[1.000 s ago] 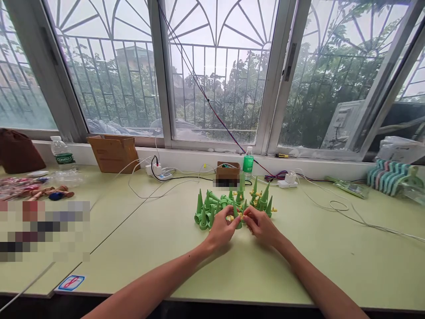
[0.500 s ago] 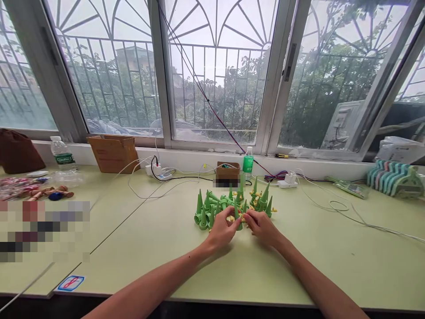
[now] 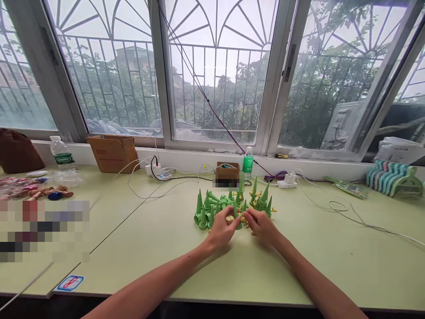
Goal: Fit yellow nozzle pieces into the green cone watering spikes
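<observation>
My left hand (image 3: 223, 227) is closed around a green plastic watering spike (image 3: 235, 212), which stands roughly upright with its point up. Right beside it, my right hand (image 3: 262, 225) pinches at what looks like a small yellow valve piece by the spike's side; the fingers mostly cover it. Just behind both hands lies a cluster of similar green spikes (image 3: 203, 218), some upright and some on their sides. Small yellow valve pieces (image 3: 274, 210) show among the spikes on the right.
Behind the cluster stand a small brown box (image 3: 228, 170) and a green-labelled bottle (image 3: 248, 163). White cables (image 3: 341, 208) trail over the table (image 3: 212, 279). A larger cardboard box (image 3: 113, 153) is at the back left, and a row of pastel hangers (image 3: 392, 179) at the right.
Both hands stay in nearly the same place. The spike in my left hand shifts slightly, and my right fingertips make small movements beside it.
</observation>
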`<state>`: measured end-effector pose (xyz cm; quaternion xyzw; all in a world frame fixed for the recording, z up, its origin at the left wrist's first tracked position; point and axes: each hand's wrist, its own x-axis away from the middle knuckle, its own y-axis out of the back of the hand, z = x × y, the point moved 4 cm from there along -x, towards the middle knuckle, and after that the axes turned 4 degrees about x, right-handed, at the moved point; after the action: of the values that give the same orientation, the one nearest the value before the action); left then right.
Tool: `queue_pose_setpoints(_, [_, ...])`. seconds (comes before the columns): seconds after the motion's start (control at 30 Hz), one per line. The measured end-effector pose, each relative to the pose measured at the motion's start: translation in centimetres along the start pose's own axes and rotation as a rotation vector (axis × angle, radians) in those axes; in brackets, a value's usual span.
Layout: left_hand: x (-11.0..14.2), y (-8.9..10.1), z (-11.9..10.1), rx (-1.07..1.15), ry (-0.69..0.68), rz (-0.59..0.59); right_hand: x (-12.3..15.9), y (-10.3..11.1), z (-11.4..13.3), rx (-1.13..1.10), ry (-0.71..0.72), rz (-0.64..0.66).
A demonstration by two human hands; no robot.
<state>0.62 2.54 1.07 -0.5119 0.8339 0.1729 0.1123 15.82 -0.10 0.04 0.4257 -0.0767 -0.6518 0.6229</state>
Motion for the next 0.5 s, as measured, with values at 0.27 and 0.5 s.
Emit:
queue_pose_setpoints(0.27, [-0.15,0.32,0.12,0.069,0.025,-0.044,0.14,-0.08,0.21,-0.039,0.003,0.036])
queue_pose_setpoints(0.5, [-0.07,0.19,0.02,0.073,0.042,-0.009,0.12,-0.04,0.36,-0.038,0.021,0.034])
